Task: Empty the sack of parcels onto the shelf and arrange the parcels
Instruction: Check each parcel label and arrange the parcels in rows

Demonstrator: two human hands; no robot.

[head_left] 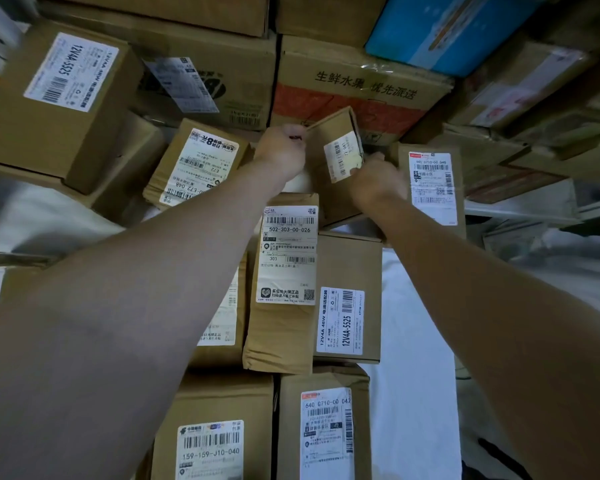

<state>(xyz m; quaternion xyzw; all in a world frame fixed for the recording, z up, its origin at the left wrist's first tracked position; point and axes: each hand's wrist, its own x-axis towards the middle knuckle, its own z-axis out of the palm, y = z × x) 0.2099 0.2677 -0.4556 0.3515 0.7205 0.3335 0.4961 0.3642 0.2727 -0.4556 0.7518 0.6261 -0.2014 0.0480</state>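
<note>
A small brown cardboard parcel [336, 147] with a white label stands tilted at the back of the white shelf surface [416, 323]. My left hand [281, 152] grips its upper left corner and my right hand [376, 178] holds its lower right side. In front of it lie labelled brown parcels in rows: a tall one marked 502-303-00-026 [284, 282], a box marked 12V4A-5525 [349, 299], and two nearer boxes [219, 427] [326, 427]. No sack is in view.
Large cartons are stacked behind: one with an orange band and Chinese print [357, 88], a blue box [447, 32], a brown box at left [59, 98]. A labelled parcel [430, 188] stands right of my hands; another [194, 164] lies at left.
</note>
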